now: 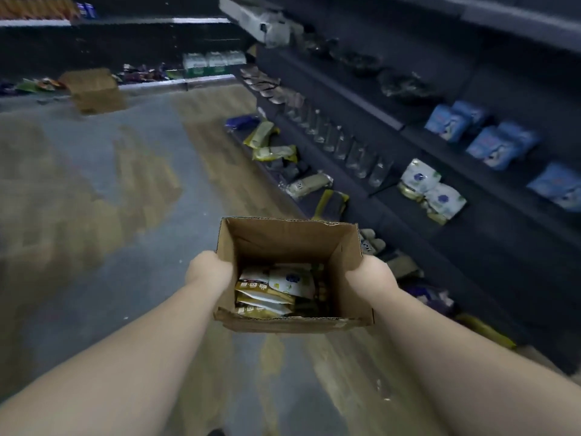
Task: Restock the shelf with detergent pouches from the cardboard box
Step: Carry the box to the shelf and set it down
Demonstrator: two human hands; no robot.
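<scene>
An open cardboard box (284, 239) hangs in the air in front of me, above the floor. My left hand (207, 269) grips its left wall and my right hand (372, 273) grips its right wall. Inside lie several white and gold detergent pouches (276, 291), stacked flat. On the dark shelf (490, 215) to the right stand two matching white pouches (432, 191) with a blue print.
Blue packs (484, 136) fill the shelf row above. Clear glasses (352, 149) stand in a line further along. Yellow and grey packs (273, 152) lie on the bottom shelf. A second cardboard box (94, 89) sits by the far shelving. Open floor (94, 215) spreads to the left.
</scene>
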